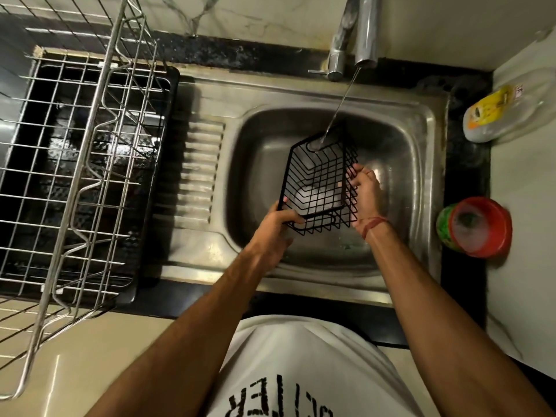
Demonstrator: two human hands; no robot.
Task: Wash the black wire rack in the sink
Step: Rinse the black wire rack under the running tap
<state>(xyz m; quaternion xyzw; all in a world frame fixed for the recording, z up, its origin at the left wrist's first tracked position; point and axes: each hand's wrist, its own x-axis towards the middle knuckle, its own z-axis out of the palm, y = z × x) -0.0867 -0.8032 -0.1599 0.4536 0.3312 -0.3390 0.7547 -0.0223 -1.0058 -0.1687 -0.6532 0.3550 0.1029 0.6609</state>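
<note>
Rinsing stage, I judge: my left hand (pixel 275 224) grips the near corner of the black wire rack (pixel 319 188), held tilted over the steel sink (pixel 421 164); right hand (pixel 365 188) fingers curl round its side wires. Tap water (pixel 340 106) hits the far edge; next I'd rotate it. Right: red round tub (pixel 478 227) holding grey suds.

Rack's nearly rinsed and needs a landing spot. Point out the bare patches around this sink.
The ribbed drainboard, between the dish rack and the sink basin, is bare. The right counter is crowded by the bottle and red tub. The basin itself is filled by the black rack, left hand and right hand.
</note>
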